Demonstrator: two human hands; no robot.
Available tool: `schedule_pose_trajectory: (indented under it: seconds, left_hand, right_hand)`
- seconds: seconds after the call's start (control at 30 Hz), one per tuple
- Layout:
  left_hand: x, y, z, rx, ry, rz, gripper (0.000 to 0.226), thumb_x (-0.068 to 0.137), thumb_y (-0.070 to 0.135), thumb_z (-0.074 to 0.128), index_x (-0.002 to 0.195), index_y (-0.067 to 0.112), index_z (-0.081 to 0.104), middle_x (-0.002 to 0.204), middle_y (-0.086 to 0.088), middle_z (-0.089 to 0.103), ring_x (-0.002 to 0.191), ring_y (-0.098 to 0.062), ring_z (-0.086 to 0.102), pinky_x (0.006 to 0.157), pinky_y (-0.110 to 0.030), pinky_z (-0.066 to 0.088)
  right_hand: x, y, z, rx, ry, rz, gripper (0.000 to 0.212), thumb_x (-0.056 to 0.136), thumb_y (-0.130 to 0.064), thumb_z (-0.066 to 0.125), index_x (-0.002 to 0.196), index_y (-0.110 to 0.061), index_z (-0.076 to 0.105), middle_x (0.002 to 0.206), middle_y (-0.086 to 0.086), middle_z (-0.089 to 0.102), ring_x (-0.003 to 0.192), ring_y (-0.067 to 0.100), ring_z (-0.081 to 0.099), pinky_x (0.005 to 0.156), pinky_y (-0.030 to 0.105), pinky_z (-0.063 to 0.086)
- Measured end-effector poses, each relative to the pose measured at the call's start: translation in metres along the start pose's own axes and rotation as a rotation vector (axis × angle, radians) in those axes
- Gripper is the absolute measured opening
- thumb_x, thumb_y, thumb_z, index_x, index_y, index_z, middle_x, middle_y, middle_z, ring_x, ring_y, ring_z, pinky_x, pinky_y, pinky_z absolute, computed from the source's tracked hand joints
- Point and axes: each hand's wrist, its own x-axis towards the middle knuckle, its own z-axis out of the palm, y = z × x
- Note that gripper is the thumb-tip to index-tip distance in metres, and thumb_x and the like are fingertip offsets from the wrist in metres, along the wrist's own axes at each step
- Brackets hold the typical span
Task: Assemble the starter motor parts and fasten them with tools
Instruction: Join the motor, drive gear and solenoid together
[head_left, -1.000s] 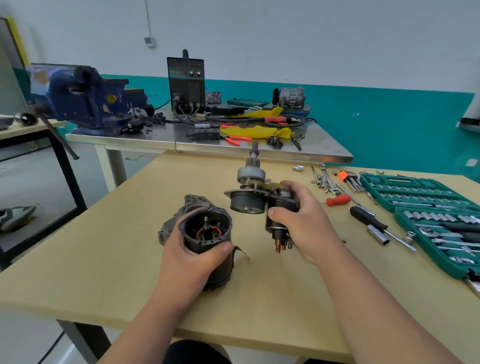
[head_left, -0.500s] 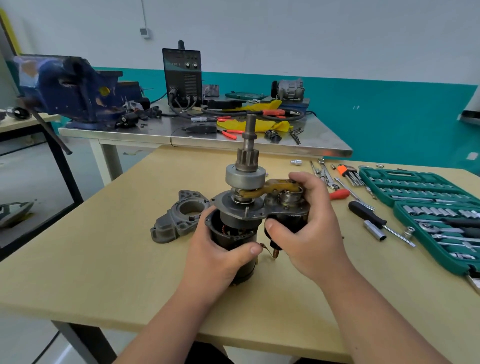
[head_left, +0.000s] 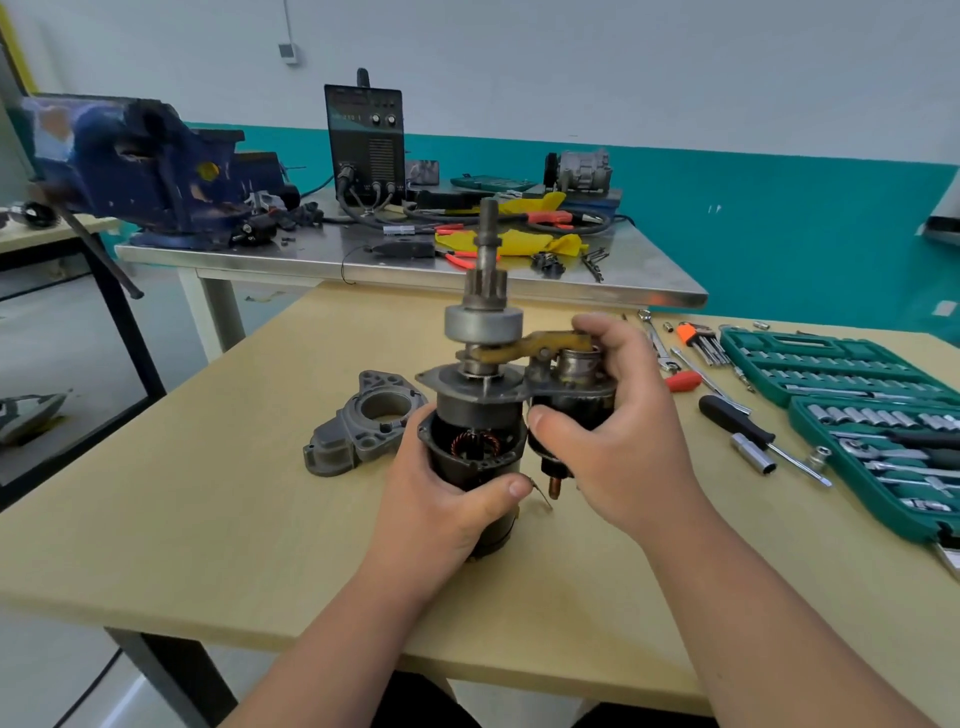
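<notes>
Curled fully around the black cylindrical motor housing, the left hand steadies it upright on the pale wooden table. The right hand clasps the black solenoid cylinder joined to the steel pinion shaft assembly. That assembly sits in the housing mouth, apparently not fully seated, since copper windings show in the gap. Still to do, I judge: seating it, fitting the grey cast nose cover lying just beside, then fastening. The green socket set cases lie untouched.
</notes>
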Motion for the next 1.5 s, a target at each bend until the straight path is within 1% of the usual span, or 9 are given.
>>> schedule_pose_trajectory:
  seconds: [0.17,0.43,0.57,0.67,0.77,0.93,1.2,1.37,1.5]
  left_hand:
    - [-0.001,0.001,-0.002,-0.035,-0.022,0.024,0.078,0.059,0.048,0.082,0.125,0.019,0.051,0.116,0.01,0.066,0.11,-0.007,0.061,0.085,-0.012,0.046]
    - [-0.002,0.001,-0.001,-0.052,-0.03,0.033,0.08,0.062,0.054,0.081,0.125,0.015,0.051,0.12,0.005,0.065,0.114,-0.013,0.06,0.091,-0.02,0.047]
    - [0.0,-0.005,-0.004,-0.046,-0.028,0.013,0.077,0.062,0.043,0.081,0.125,0.012,0.051,0.118,0.001,0.066,0.113,-0.015,0.061,0.094,-0.031,0.049]
    - [0.001,-0.007,-0.007,-0.041,-0.037,0.006,0.078,0.06,0.045,0.082,0.125,0.014,0.051,0.118,0.0,0.066,0.113,-0.016,0.061,0.096,-0.039,0.049]
    - [0.002,-0.004,-0.008,-0.021,-0.058,0.023,0.077,0.062,0.048,0.082,0.125,0.016,0.052,0.119,0.001,0.066,0.114,-0.015,0.061,0.095,-0.036,0.05]
    - [0.003,-0.001,-0.008,-0.021,-0.081,0.031,0.081,0.059,0.06,0.079,0.125,0.022,0.052,0.119,0.006,0.065,0.113,-0.011,0.06,0.092,-0.025,0.049]
    - [0.006,0.003,-0.008,0.009,-0.161,0.04,0.071,0.062,0.056,0.078,0.123,0.03,0.053,0.119,0.012,0.065,0.115,-0.008,0.058,0.094,-0.024,0.048]
    - [0.002,-0.001,-0.004,-0.025,-0.083,0.038,0.068,0.064,0.04,0.08,0.123,0.02,0.055,0.116,0.008,0.067,0.112,-0.009,0.061,0.092,-0.023,0.049]
    - [-0.002,0.001,0.0,-0.008,-0.012,0.053,0.057,0.064,0.037,0.081,0.115,0.034,0.056,0.111,0.016,0.067,0.106,-0.002,0.062,0.083,-0.011,0.047]
  right_hand:
    - [-0.008,0.004,0.006,-0.058,-0.015,-0.02,0.065,0.066,-0.022,0.073,0.113,-0.052,0.04,0.106,-0.036,0.052,0.103,-0.006,0.055,0.078,0.006,0.044]
    - [-0.014,0.007,-0.003,-0.078,-0.089,-0.053,0.065,0.07,-0.019,0.07,0.115,-0.051,0.037,0.108,-0.043,0.047,0.106,-0.014,0.05,0.081,-0.001,0.037]
    - [-0.013,0.005,-0.007,-0.147,-0.224,-0.033,0.061,0.074,-0.032,0.062,0.112,-0.064,0.027,0.108,-0.043,0.043,0.105,-0.005,0.052,0.082,0.019,0.049]
    - [-0.009,0.0,-0.007,-0.162,-0.264,-0.049,0.055,0.071,-0.037,0.057,0.114,-0.06,0.032,0.111,-0.036,0.044,0.104,0.0,0.054,0.079,0.027,0.054]
    - [-0.003,-0.004,-0.007,-0.144,-0.275,-0.097,0.048,0.071,-0.038,0.057,0.114,-0.053,0.041,0.115,-0.03,0.048,0.104,0.003,0.055,0.075,0.016,0.049]
    - [0.013,-0.008,-0.006,-0.122,-0.268,-0.012,0.045,0.068,-0.056,0.064,0.109,-0.057,0.047,0.099,-0.043,0.054,0.096,-0.014,0.055,0.069,0.003,0.042]
    - [0.032,-0.015,-0.018,-0.258,-0.4,-0.071,0.028,0.074,-0.05,0.063,0.098,-0.059,0.052,0.098,-0.037,0.057,0.094,-0.011,0.056,0.07,0.001,0.041]
    - [0.017,-0.007,-0.011,-0.259,-0.318,-0.075,0.021,0.082,-0.042,0.057,0.1,-0.053,0.053,0.092,-0.023,0.062,0.09,-0.006,0.056,0.068,0.005,0.043]
    - [0.012,-0.008,-0.006,-0.276,-0.226,-0.114,0.022,0.086,-0.037,0.054,0.107,-0.042,0.058,0.091,-0.022,0.061,0.089,-0.002,0.057,0.069,0.009,0.044]
